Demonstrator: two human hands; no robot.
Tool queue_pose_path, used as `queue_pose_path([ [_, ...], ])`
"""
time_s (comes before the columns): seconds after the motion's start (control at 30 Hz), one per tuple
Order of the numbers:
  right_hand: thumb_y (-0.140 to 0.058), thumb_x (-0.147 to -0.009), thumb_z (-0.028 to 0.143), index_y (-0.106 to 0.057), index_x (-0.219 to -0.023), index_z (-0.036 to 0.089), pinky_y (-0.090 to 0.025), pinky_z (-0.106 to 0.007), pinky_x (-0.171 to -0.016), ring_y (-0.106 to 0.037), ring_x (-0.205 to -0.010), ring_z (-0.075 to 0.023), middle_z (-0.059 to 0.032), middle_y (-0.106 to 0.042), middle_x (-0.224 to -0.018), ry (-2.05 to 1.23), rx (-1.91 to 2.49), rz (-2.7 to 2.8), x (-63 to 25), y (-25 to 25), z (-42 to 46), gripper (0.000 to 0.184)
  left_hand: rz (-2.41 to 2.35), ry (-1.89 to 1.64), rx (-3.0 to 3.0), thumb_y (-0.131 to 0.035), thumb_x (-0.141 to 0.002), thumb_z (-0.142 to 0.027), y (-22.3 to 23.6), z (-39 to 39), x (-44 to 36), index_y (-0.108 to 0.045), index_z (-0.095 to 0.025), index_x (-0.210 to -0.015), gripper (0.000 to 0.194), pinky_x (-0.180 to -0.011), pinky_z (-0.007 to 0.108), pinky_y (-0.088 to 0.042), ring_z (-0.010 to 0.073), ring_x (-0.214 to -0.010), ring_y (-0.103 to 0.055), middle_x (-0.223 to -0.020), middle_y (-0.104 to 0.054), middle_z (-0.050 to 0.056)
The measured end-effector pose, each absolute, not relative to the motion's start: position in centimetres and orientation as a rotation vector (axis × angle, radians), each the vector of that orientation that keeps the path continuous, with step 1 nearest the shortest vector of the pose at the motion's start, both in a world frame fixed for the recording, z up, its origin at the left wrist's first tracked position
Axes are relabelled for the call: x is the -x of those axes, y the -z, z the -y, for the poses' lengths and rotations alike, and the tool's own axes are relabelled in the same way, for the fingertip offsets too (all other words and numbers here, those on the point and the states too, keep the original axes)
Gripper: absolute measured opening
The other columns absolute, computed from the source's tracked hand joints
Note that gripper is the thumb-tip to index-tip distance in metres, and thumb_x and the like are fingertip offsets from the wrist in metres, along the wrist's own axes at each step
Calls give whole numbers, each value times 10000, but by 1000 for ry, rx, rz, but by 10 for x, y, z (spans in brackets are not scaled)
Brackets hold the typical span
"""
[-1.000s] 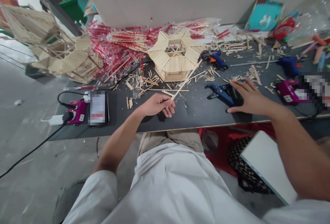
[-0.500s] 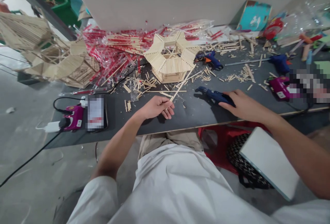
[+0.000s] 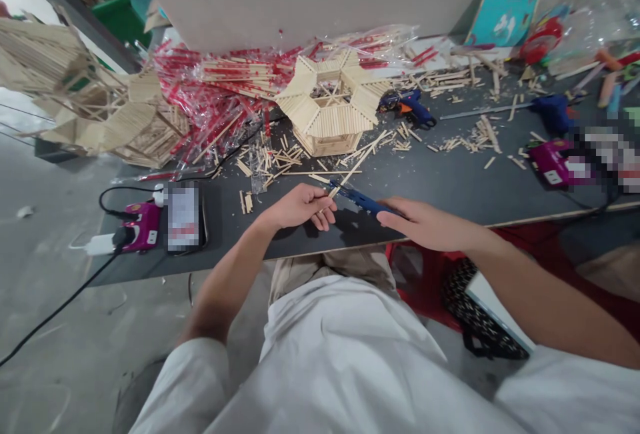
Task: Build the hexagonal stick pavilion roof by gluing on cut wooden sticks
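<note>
My left hand [image 3: 303, 206] rests on the dark table [image 3: 450, 184] and pinches the near end of a long thin wooden stick [image 3: 357, 167] that slants up toward the model. My right hand [image 3: 425, 224] grips a blue tool [image 3: 357, 199], glue gun or cutter I cannot tell, with its tip against the stick just beside my left fingers. Behind them stands a hexagonal model of wooden sticks [image 3: 330, 104].
Stick offcuts litter the table. Red-wrapped stick packets [image 3: 225, 97] lie at the back left beside a larger stick structure [image 3: 95, 107]. Two blue glue guns [image 3: 413, 106] and a magenta device [image 3: 553, 161] lie to the right; a phone [image 3: 183, 215] and charger [image 3: 140, 227] sit left.
My right hand took hold of the blue tool on the right and carried it left to the stick held in my left hand. The left hand stayed put.
</note>
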State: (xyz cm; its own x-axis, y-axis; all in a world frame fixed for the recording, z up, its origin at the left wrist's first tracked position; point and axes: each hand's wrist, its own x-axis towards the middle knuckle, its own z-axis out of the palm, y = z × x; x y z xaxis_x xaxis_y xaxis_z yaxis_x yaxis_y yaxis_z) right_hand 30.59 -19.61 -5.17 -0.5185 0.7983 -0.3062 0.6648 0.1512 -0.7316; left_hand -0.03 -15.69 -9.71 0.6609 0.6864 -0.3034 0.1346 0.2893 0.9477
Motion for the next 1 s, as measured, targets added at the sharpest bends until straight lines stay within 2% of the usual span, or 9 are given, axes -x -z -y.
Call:
queue_pose_path([
  [0.1, -409, -1037, 751, -719, -1215, 181, -522, -412, -939, -707, -1046, -312, -133, -773, -1156, -1357, 1492, 2229, -299, 48, 196, 673, -810, -430, -1255, -770, -901, -709, 97, 157, 0, -699, -98, -948, 618, -582, 267, -652, 192, -634, -784, -807, -791, 127],
  [0.2, -390, -1049, 722, -700, -1107, 181, -505, -389, -886, -692, -983, -293, -125, -759, -1071, -1366, 1491, 2235, -291, 45, 195, 626, -825, -433, -1235, -780, -910, -678, 96, 158, -1, -699, -92, -949, 593, -587, 271, -653, 189, -633, -780, -822, -793, 132],
  [0.33, -387, -1059, 675, -659, -989, 196, -470, -372, -860, -654, -941, -271, -114, -728, -1018, -1287, 1475, 2291, -285, 46, 191, 556, -834, -443, -1215, -783, -928, -637, 97, 158, -3, -694, -93, -935, 551, -584, 274, -646, 189, -627, -774, -814, -791, 137],
  [0.57, -392, -1091, 608, -654, -934, 204, -439, -355, -830, -631, -889, -249, -99, -699, -960, -1121, 1500, 2380, -283, 56, 194, 506, -832, -446, -1189, -801, -888, -683, 97, 157, -3, -702, -88, -950, 606, -575, 267, -633, 189, -624, -773, -833, -797, 152],
  [0.83, -374, -1104, 544, -690, -1071, 190, -450, -363, -901, -655, -1024, -291, -137, -721, -1041, -1064, 1483, 2491, -280, 53, 194, 475, -884, -449, -1202, -803, -922, -599, 99, 157, -3, -704, -82, -946, 527, -578, 274, -643, 206, -646, -791, -834, -797, 148],
  [0.93, -389, -1095, 577, -680, -1007, 197, -437, -342, -836, -668, -967, -279, -136, -742, -1035, -1045, 1529, 2492, -279, 51, 192, 487, -893, -447, -1206, -784, -952, -558, 98, 157, -3, -699, -89, -938, 477, -570, 266, -635, 200, -639, -788, -821, -794, 137],
  [1.0, -383, -1088, 642, -661, -921, 213, -403, -329, -747, -668, -859, -258, -114, -751, -948, -1055, 1606, 2481, -279, 51, 191, 538, -894, -444, -1206, -773, -966, -542, 97, 157, -3, -697, -93, -933, 456, -569, 261, -631, 194, -634, -784, -813, -792, 131],
])
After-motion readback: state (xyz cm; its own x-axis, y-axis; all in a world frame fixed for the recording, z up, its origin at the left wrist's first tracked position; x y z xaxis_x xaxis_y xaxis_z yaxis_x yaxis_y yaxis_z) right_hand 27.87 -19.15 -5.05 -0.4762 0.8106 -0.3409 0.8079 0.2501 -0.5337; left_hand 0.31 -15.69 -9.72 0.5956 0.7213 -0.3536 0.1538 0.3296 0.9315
